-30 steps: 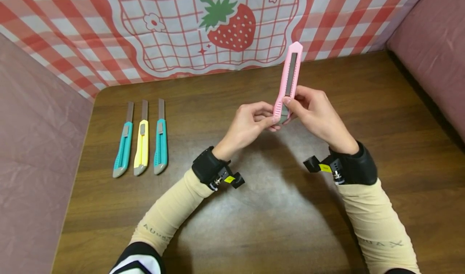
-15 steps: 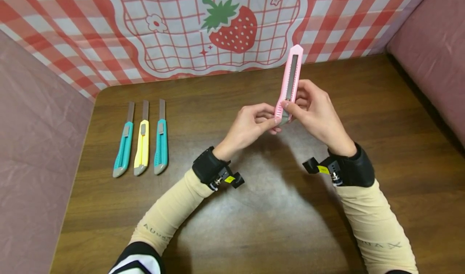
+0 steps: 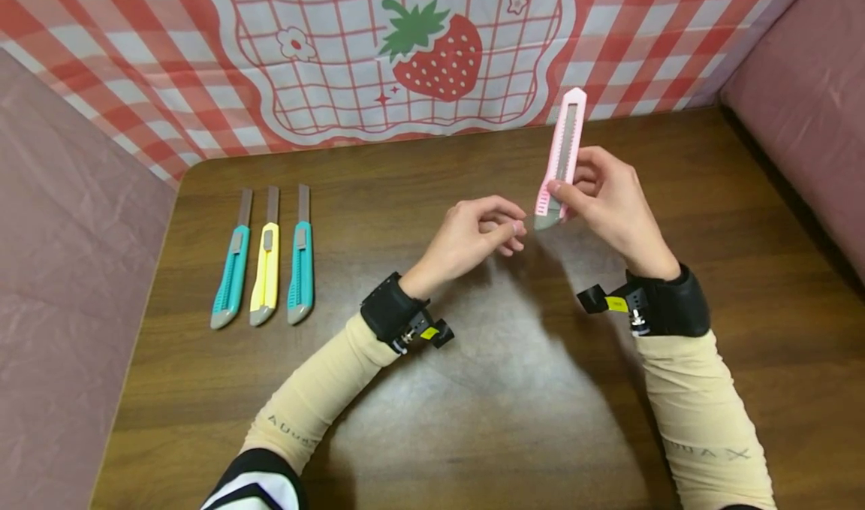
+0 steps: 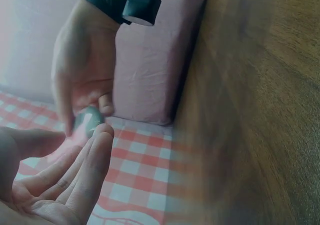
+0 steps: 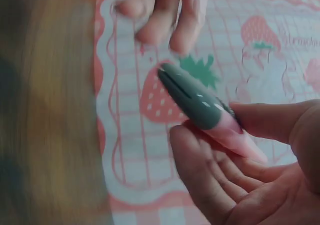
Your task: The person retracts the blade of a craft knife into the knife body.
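Note:
A pink utility knife (image 3: 561, 157) with a grey end cap (image 5: 197, 105) is held up over the table, pinched between the thumb and fingers of my right hand (image 3: 608, 202). It stands nearly upright, and a dark strip shows along its slot. My left hand (image 3: 473, 232) hovers just left of the knife, fingers relaxed, with nothing in it. The left wrist view shows its loose fingers (image 4: 90, 170) before the knife's grey cap (image 4: 90, 119). Three more utility knives lie in a row at the left: one teal (image 3: 230, 277), one yellow (image 3: 264, 273), another teal (image 3: 300, 273), each with its blade out.
The wooden table (image 3: 432, 435) meets a red checked cloth (image 3: 628, 37) with a strawberry print at the back. Pink fabric covers the left side (image 3: 67, 270) and a pink padded block (image 3: 804, 104) borders the right.
My left hand has let go of the pink utility knife's lower end. The right hand has carried the knife slightly to the right, away from the left hand.

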Demonstrator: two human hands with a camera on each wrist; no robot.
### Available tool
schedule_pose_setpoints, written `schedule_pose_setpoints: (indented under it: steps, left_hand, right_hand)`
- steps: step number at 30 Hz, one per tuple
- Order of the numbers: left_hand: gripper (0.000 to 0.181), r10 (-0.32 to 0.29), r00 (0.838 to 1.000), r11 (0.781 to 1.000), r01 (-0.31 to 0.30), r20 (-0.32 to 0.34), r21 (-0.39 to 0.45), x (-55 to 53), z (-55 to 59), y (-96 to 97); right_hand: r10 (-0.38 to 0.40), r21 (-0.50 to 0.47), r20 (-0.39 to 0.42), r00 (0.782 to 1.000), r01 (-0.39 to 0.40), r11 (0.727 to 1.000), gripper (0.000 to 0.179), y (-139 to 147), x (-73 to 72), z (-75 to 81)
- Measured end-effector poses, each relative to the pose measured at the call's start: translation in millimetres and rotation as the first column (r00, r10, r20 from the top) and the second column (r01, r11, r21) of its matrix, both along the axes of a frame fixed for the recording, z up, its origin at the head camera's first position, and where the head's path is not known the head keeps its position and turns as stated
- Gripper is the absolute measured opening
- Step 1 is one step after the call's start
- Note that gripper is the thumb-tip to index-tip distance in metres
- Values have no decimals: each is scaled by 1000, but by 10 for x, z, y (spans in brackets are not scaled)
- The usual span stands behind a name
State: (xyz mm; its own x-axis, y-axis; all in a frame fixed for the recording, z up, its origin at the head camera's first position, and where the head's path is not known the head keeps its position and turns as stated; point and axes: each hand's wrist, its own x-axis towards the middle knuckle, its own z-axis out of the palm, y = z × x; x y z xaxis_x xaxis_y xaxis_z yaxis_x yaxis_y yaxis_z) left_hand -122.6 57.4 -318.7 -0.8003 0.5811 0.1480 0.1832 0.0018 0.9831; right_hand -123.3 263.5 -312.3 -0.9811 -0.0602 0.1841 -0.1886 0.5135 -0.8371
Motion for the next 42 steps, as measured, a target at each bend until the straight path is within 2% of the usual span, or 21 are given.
schedule_pose_setpoints:
  steps: [4,7,12,16,23,30,38,42]
  left_hand:
    - [12,-2,1000,1000,2,-2,-16,2,8,-10]
    - [12,-9,1000,999,9,4,-35,2,13,-17]
    - [13,-9,1000,999,9,-3,-47,2,16,-22]
    - [13,-9,1000,999,9,-5,-53,0,5,-30]
    - [14,-13,1000,999,13,-14,-48,-12,2,-35]
    - [13,-5,1000,999,5,-18,-35,-14,-2,-46]
    - [13,-14,1000,998,13,-22,-60,-52,8,-85]
    - [13,-24,1000,996,23,-8,-84,-68,21,-99]
  right_hand:
    - [-7,51,89,996,2,999,38,141,-54,-66]
    - [-1,89,187,982,-16,996,40,235,-103,-138]
    - [40,110,362,931,-85,990,47,392,-175,-294]
    - [63,110,435,898,-123,986,47,479,-205,-406]
    - [29,162,475,880,-120,979,44,558,-235,-515]
    - [-22,251,485,874,-115,961,42,642,-272,-576]
    - [-39,225,505,862,-88,970,44,679,-288,-596]
    - [-41,216,503,863,-79,973,42,683,-289,-604]
